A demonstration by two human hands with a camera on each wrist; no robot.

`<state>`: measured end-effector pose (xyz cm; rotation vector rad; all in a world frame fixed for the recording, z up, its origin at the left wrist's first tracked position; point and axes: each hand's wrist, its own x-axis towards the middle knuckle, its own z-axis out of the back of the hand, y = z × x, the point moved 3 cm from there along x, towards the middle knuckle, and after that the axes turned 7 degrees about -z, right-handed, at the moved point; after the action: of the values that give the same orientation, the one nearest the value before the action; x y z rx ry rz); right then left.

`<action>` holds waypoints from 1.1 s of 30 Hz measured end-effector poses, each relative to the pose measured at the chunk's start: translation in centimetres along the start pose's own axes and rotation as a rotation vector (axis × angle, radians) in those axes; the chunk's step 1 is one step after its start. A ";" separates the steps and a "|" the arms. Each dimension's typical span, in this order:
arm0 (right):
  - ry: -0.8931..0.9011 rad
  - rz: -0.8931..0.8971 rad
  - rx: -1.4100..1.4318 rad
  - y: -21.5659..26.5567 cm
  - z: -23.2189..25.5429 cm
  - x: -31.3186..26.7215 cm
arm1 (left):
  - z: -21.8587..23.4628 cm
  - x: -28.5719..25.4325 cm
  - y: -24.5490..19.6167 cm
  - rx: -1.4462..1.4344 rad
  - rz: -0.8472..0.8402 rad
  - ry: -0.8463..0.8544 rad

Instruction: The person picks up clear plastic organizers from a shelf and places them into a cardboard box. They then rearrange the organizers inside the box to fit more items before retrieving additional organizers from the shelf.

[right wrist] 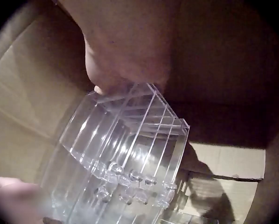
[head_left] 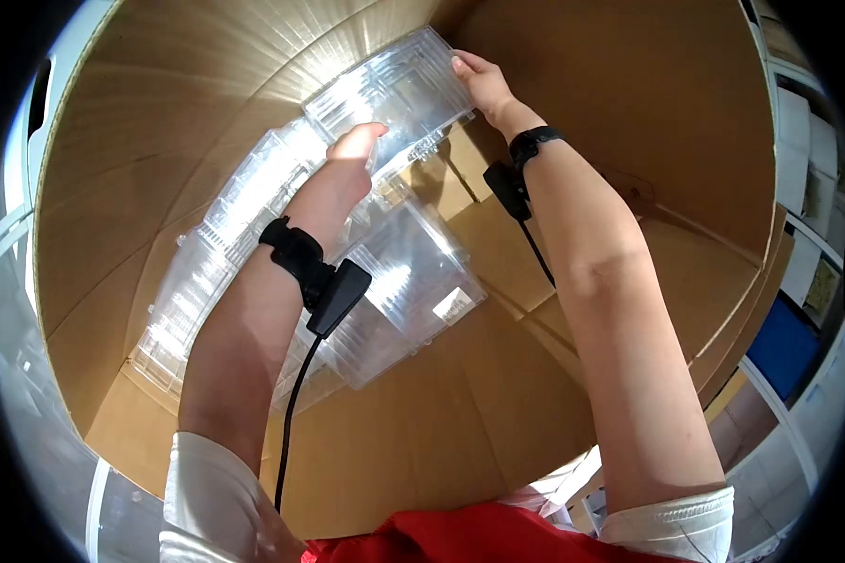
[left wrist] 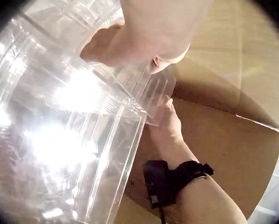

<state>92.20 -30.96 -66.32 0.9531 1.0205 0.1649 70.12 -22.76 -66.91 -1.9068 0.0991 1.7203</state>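
Both hands are on a clear plastic box (head_left: 394, 84) deep inside a large cardboard carton. My right hand (head_left: 483, 83) grips its far right end, thumb on top and fingers over the edge. My left hand (head_left: 352, 155) holds the near left side, its fingers partly hidden; in the left wrist view this hand (left wrist: 139, 39) curls at the panel edge. The right wrist view shows the box (right wrist: 130, 135) as layered transparent panels with small round knobs along the lower edge. More clear plastic pieces (head_left: 221, 239) lie under and beside my left forearm.
Tall carton walls (head_left: 629, 94) surround both arms. A flat clear panel (head_left: 422, 272) with a white label (head_left: 453, 306) lies on the near side. Cables run from the black wrist cameras (head_left: 340, 296). Bright sunlight glares on the plastic.
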 end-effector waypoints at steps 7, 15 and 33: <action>-0.062 0.103 0.079 0.5 0.4 -0.5 | 0.0 -2.9 -0.5 0.031 -0.022 0.046; -0.234 0.185 0.300 2.1 0.0 -3.9 | 0.3 -0.1 1.9 0.025 -0.214 0.039; -0.005 0.021 -0.794 2.4 -2.2 -3.5 | -1.7 -8.5 -1.9 1.874 -0.771 0.224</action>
<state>89.30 -30.03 -62.67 0.2383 0.8298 0.5391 71.00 -24.53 -58.25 -0.4626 0.6592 0.3098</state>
